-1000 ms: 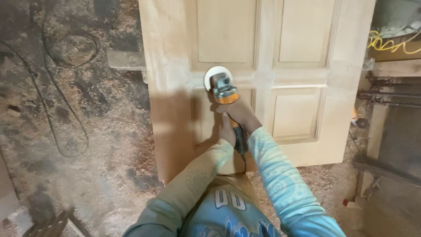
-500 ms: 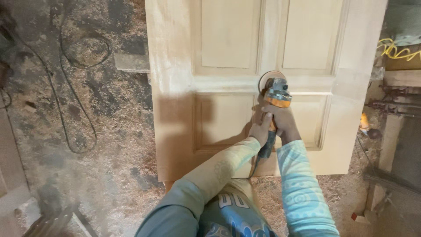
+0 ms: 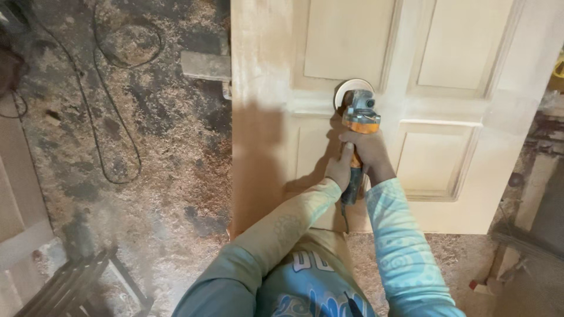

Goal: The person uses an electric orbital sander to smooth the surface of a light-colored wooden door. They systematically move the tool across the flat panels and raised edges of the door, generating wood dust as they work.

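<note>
On the big pale wooden door [image 3: 446,147] lying flat over the sawdust floor [image 3: 147,176], we have slid our sanding tool [image 3: 356,117] back left onto the middle rail, right hand [image 3: 369,149] and left hand [image 3: 339,171] both squeezing its handle; no packages or signs show.

Beneath the fingers [image 3: 369,145] lies a panelled door [image 3: 458,147] of bare, pale wood, matt and dusted with a fine powder, smoother on the flat panels than along the moulded edges. The angle grinder [image 3: 357,126] gripped in the fingers has an orange and dark plastic body, a dull grey metal head and a pale, matt sanding disc [image 3: 350,89] just beyond them. To the left of the fingers the floor [image 3: 117,194] is rough, covered in sawdust and shavings, and a thin dark cable [image 3: 111,111] with a rubbery look winds across it.
</note>
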